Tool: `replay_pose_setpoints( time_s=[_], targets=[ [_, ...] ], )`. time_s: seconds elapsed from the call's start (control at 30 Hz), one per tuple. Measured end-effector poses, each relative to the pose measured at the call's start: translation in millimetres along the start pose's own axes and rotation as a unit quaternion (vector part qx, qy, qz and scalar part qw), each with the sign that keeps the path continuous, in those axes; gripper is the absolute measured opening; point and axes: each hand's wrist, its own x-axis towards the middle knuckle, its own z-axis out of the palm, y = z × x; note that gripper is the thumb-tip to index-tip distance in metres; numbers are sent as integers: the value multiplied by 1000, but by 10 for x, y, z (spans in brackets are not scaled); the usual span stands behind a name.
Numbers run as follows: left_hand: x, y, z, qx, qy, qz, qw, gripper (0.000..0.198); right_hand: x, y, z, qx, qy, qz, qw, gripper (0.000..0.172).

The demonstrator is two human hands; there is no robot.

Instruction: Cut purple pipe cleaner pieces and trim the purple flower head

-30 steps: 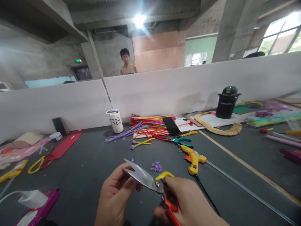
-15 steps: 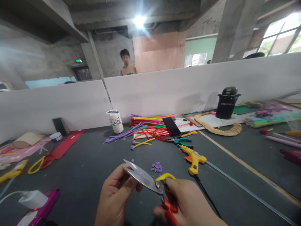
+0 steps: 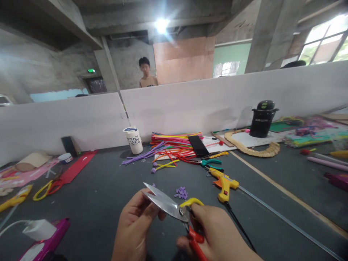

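Observation:
My right hand [image 3: 210,228] grips the scissors [image 3: 167,206], which have one yellow and one red handle. Their blades point up and left, parted a little at the tips. Close against the blades is my left hand [image 3: 138,217], its thumb and fingers pinched together; what they hold, if anything, is hidden behind the blades. Just beyond the scissors lies a small heap of cut purple pieces [image 3: 181,193]. Farther back rest two yellow pipe cleaners [image 3: 165,165] with purple balls at their ends.
Behind are a bundle of pipe cleaners [image 3: 174,139], a phone [image 3: 198,145] and a white cup [image 3: 133,140]. To the right lie pliers [image 3: 212,164], a yellow glue gun [image 3: 224,183] and a black bin [image 3: 262,121]. Other scissors [image 3: 50,188] and a power strip [image 3: 51,237] sit left.
The blades have parted slightly more at the tips, and the red handle has shifted a little. Both hands stay in nearly the same place.

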Motion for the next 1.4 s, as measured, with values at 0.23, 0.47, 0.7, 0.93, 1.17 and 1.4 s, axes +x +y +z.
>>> replay_pose_setpoints(
  time_s=[0.23,0.47,0.7,0.93,1.17,1.4],
  targets=[
    [14,-46,-25,-38,-9,-20,999,13,3,-25,-16,-22,-6,21,1000,45],
    [30,-57,-28,-45,-17,-15,999,12,6,13,11,-29,-16,14,999,45],
    [19,-58,-34,-41,-7,-13,999,14,3,-5,12,-39,-28,33,998,42],
    [19,-62,3,-48,-5,-16,999,16,-6,-7,28,-51,-9,9,999,43],
    [-10,-23,55,-56,32,-14,998,17,-17,-30,11,-59,-14,16,998,44],
    [6,-40,35,-40,31,-6,999,15,-6,-40,-19,-64,-22,35,997,43]
  ],
)
